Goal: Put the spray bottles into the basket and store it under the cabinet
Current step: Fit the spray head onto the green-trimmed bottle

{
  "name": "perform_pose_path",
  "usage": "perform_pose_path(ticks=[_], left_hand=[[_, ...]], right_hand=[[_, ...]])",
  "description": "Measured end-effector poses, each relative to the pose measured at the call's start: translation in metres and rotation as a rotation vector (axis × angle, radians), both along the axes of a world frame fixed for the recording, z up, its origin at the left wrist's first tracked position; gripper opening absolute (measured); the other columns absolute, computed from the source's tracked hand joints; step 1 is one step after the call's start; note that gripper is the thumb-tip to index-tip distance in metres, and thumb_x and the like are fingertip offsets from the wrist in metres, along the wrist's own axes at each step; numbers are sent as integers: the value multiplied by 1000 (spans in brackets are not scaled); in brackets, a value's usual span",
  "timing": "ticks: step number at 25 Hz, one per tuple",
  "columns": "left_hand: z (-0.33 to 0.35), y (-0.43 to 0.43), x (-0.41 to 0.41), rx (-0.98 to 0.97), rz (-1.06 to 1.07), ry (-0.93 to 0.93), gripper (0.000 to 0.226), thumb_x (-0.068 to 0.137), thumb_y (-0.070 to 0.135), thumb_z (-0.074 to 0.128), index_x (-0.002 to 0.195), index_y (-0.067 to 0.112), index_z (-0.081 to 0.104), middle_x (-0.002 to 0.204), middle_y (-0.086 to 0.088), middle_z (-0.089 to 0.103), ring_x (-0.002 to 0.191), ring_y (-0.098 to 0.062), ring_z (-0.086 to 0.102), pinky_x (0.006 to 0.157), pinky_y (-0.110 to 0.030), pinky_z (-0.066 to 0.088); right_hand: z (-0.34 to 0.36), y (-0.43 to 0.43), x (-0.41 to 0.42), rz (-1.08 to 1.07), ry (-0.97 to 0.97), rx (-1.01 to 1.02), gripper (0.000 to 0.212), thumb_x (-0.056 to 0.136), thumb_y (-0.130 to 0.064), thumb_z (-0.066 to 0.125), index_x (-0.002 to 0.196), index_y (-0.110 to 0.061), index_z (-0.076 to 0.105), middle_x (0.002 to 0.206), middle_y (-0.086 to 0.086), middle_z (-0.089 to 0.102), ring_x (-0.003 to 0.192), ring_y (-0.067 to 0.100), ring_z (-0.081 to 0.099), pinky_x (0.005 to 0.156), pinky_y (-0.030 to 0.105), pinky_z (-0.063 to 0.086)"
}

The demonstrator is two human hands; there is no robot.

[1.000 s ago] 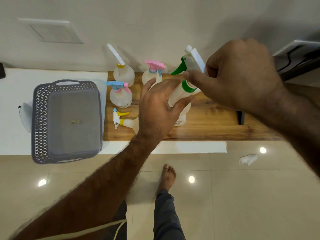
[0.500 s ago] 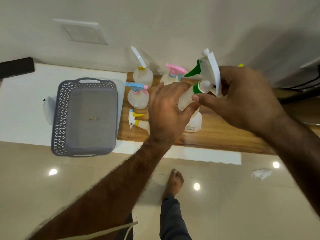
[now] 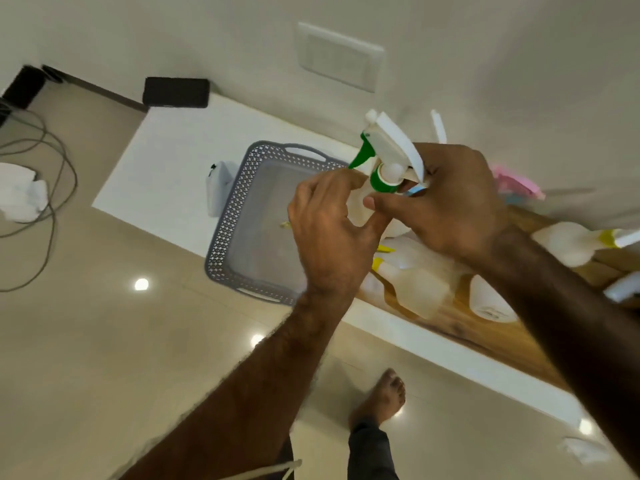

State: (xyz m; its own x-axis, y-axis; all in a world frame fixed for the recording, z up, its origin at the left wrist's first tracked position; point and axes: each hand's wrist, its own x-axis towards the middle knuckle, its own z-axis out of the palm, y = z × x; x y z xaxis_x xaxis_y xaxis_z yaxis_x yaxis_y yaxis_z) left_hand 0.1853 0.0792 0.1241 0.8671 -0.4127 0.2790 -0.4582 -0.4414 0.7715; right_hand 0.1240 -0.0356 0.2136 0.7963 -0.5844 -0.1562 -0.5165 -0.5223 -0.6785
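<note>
A green-and-white spray bottle [image 3: 375,174] is held in both hands above the right end of the basket. The grip of the left hand [image 3: 332,233] is closed around the translucent body, fingers curled over its near side. The grip of the right hand [image 3: 446,202] is clamped at the neck, thumb pressed just below the green collar, remaining fingers behind the white trigger head. The bottle is tilted, nozzle pointing up and left. The green trigger lever is seen projecting towards the basket. The plastic appears smooth and slightly glossy; no label or writing can be read on it.

The basket [image 3: 228,223] is noted on the white desk [image 3: 162,161], directly beneath and left of the hands. It is grey plastic, rectangular with rounded corners, its walls pierced in a diamond lattice, with a slot handle at each short end. A small yellowish speck lies on its floor. A white object [image 3: 216,185] rests against its left wall; its kind cannot be told.

To the right, on a wood-grain board [image 3: 485,334], further translucent spray bottles are recorded: a yellow-collared bottle [image 3: 412,282] lying on its side beneath the hands, another yellow-collared bottle [image 3: 575,242] lying near the right edge, and a pink trigger head [image 3: 516,183] partly hidden behind the right hand. A white rounded container [image 3: 491,303] is partly covered by the right forearm; marks on its base are too blurred to read.

A black rectangular object [image 3: 176,92] lies at the desk's far left corner. Grey cables [image 3: 52,188] lie looped on the glossy beige tile floor [image 3: 104,358].
</note>
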Motion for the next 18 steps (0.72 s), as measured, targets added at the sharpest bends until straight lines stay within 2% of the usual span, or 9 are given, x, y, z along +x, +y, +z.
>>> perform_pose_path(ticks=[2, 4, 8, 12, 18], left_hand=[[-15, 20, 26, 41, -5, 51, 48, 83, 50, 75, 118, 17, 70, 119, 6, 72, 113, -17, 62, 94, -44, 49], [-34, 44, 49, 77, -16, 139, 52, 85, 45, 76, 128, 17, 66, 129, 4, 69, 122, -18, 60, 101, -44, 50], [-83, 82, 101, 164, -59, 354, 53, 90, 23, 75, 141, 19, 58, 141, 4, 62, 130, -17, 56, 105, -44, 51], [-125, 94, 139, 225, -98, 453, 53, 91, 24, 74, 141, 23, 57, 142, 5, 61, 127, -17, 58, 100, -47, 55], [-153, 101, 165, 243, -78, 493, 51, 91, 22, 75, 139, 24, 59, 141, 3, 62, 127, -19, 60, 103, -48, 54]], right_hand=[[-15, 7, 40, 92, 29, -23, 34, 75, -38, 82, 106, -26, 74, 92, -7, 73, 86, 16, 67, 78, 34, 52], [-38, 9, 79, 177, 73, -61, 33, 74, -37, 82, 104, -26, 73, 90, -6, 72, 87, 20, 66, 76, 34, 50], [-102, 13, 158, 299, 177, -115, 39, 77, -26, 78, 116, -25, 71, 112, 2, 71, 104, 26, 64, 86, 36, 49], [-152, 7, 207, 368, 236, -192, 38, 77, -17, 72, 114, -25, 72, 113, 4, 70, 106, 30, 64, 89, 41, 51], [-187, 6, 244, 438, 249, -186, 42, 76, -9, 69, 115, -25, 73, 118, 4, 68, 111, 28, 61, 86, 32, 45]])
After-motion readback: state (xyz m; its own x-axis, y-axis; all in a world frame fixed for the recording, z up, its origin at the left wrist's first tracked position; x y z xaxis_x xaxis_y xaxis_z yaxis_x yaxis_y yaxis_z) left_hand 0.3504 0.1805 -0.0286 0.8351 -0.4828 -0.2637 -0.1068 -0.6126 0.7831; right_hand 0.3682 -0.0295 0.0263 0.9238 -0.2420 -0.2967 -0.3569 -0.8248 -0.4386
